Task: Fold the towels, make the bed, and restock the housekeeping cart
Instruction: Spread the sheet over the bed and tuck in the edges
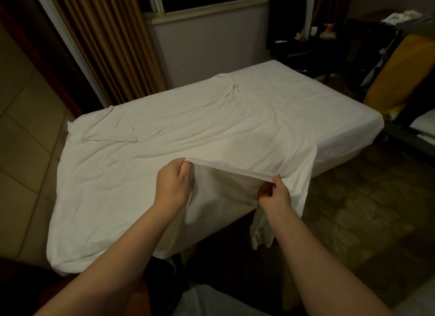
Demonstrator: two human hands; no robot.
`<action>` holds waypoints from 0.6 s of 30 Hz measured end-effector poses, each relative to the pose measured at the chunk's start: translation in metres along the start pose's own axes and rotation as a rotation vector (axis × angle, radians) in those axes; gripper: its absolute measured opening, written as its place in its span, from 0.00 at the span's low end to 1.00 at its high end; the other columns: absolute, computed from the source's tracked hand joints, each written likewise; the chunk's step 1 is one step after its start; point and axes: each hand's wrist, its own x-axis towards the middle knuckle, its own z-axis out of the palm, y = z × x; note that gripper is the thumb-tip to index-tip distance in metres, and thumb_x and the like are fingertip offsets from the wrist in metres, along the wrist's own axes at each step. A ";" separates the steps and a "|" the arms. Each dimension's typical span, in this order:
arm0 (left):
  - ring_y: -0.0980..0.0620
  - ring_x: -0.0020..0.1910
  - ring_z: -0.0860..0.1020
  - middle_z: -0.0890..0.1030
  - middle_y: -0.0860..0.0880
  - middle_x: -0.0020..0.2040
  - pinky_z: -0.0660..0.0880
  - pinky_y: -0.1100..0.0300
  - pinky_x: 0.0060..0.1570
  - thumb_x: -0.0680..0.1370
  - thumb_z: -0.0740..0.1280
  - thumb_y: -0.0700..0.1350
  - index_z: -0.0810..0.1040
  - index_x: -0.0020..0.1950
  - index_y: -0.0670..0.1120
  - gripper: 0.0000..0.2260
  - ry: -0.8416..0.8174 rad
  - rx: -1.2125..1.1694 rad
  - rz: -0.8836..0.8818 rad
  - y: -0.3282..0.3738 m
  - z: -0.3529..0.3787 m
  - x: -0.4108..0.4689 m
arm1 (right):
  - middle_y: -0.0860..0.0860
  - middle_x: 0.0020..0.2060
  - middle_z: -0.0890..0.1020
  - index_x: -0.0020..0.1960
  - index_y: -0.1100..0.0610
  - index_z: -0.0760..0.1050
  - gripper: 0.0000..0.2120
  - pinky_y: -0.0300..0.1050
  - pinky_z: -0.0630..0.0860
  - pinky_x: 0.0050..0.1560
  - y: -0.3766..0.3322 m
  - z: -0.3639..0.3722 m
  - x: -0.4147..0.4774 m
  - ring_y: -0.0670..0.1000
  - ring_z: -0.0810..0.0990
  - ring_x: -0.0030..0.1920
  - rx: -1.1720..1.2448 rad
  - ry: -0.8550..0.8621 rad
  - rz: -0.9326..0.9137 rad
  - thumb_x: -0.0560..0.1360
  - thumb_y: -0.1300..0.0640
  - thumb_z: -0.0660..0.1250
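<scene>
A white bed sheet (188,132) lies wrinkled over the bed (348,136), which fills the middle of the view. Its near edge is lifted off the mattress and stretched taut between my two hands. My left hand (174,184) grips that edge with curled fingers. My right hand (275,193) pinches the same edge further right. A loose corner of the sheet (261,233) hangs down below my right wrist. The far right part of the bed shows smooth white cover.
Brown curtains (110,40) and a window (211,0) stand behind the bed. A housekeeping cart with a yellow bag (400,73) stands at the right, and a dark desk with small items (317,35) is behind it. Tiled floor (28,132) lies left, patterned floor right.
</scene>
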 end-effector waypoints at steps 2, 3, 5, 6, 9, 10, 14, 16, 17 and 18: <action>0.47 0.34 0.69 0.75 0.35 0.35 0.63 0.54 0.34 0.74 0.53 0.46 0.70 0.36 0.31 0.18 0.026 0.000 0.000 -0.001 -0.004 0.001 | 0.50 0.42 0.76 0.64 0.61 0.73 0.18 0.35 0.77 0.47 0.000 0.003 -0.001 0.47 0.76 0.43 0.005 -0.034 -0.006 0.76 0.59 0.69; 0.47 0.34 0.69 0.75 0.34 0.35 0.62 0.54 0.34 0.74 0.53 0.45 0.70 0.35 0.31 0.18 0.037 0.009 0.003 -0.001 -0.007 0.002 | 0.50 0.44 0.77 0.66 0.61 0.72 0.19 0.36 0.75 0.53 0.000 0.004 -0.002 0.48 0.77 0.46 0.000 -0.044 -0.007 0.76 0.60 0.69; 0.47 0.34 0.68 0.74 0.34 0.34 0.61 0.55 0.33 0.74 0.53 0.45 0.68 0.35 0.31 0.18 0.056 0.022 -0.003 -0.001 -0.011 0.003 | 0.51 0.45 0.77 0.64 0.60 0.73 0.18 0.39 0.76 0.55 -0.001 0.006 -0.003 0.48 0.77 0.48 -0.020 -0.041 -0.010 0.75 0.60 0.69; 0.47 0.34 0.68 0.73 0.34 0.34 0.60 0.55 0.33 0.74 0.53 0.45 0.68 0.34 0.31 0.18 0.064 0.022 -0.013 -0.002 -0.013 0.004 | 0.51 0.44 0.77 0.61 0.60 0.74 0.16 0.39 0.77 0.53 -0.001 0.008 -0.004 0.49 0.77 0.46 -0.038 -0.033 -0.015 0.75 0.60 0.70; 0.48 0.34 0.68 0.73 0.35 0.34 0.61 0.55 0.33 0.74 0.53 0.45 0.68 0.35 0.31 0.17 0.077 0.022 -0.044 -0.006 -0.019 0.003 | 0.51 0.46 0.76 0.57 0.59 0.74 0.14 0.40 0.78 0.51 -0.002 0.012 -0.007 0.49 0.77 0.46 -0.095 -0.009 -0.042 0.73 0.58 0.72; 0.47 0.34 0.68 0.73 0.35 0.34 0.61 0.54 0.34 0.75 0.54 0.44 0.68 0.35 0.31 0.17 0.081 0.023 -0.056 -0.007 -0.020 0.002 | 0.51 0.46 0.76 0.56 0.58 0.74 0.14 0.39 0.78 0.47 -0.003 0.013 -0.009 0.49 0.77 0.45 -0.105 -0.005 -0.046 0.73 0.58 0.72; 0.47 0.35 0.68 0.74 0.32 0.36 0.61 0.55 0.34 0.78 0.56 0.37 0.70 0.35 0.31 0.14 0.097 0.034 -0.096 -0.012 -0.025 -0.003 | 0.50 0.45 0.75 0.50 0.57 0.74 0.10 0.36 0.75 0.35 -0.007 0.017 -0.016 0.48 0.75 0.43 -0.103 0.006 -0.051 0.73 0.58 0.73; 0.47 0.35 0.67 0.74 0.33 0.36 0.60 0.55 0.33 0.78 0.56 0.37 0.70 0.35 0.31 0.14 0.103 0.039 -0.104 -0.014 -0.027 -0.005 | 0.50 0.45 0.76 0.46 0.58 0.74 0.08 0.36 0.76 0.36 -0.008 0.019 -0.020 0.48 0.76 0.44 -0.084 -0.005 -0.044 0.73 0.59 0.73; 0.47 0.35 0.67 0.73 0.34 0.35 0.60 0.55 0.33 0.78 0.56 0.37 0.70 0.35 0.32 0.14 0.106 0.042 -0.108 -0.015 -0.029 -0.007 | 0.50 0.45 0.76 0.45 0.57 0.74 0.07 0.36 0.76 0.38 -0.009 0.020 -0.022 0.48 0.76 0.44 -0.070 -0.022 -0.034 0.73 0.59 0.72; 0.47 0.34 0.67 0.73 0.36 0.34 0.60 0.55 0.33 0.79 0.55 0.37 0.69 0.34 0.33 0.15 0.109 0.045 -0.113 -0.016 -0.030 -0.007 | 0.50 0.44 0.76 0.45 0.57 0.74 0.06 0.36 0.77 0.39 -0.010 0.021 -0.024 0.47 0.77 0.44 -0.060 -0.046 -0.021 0.74 0.59 0.72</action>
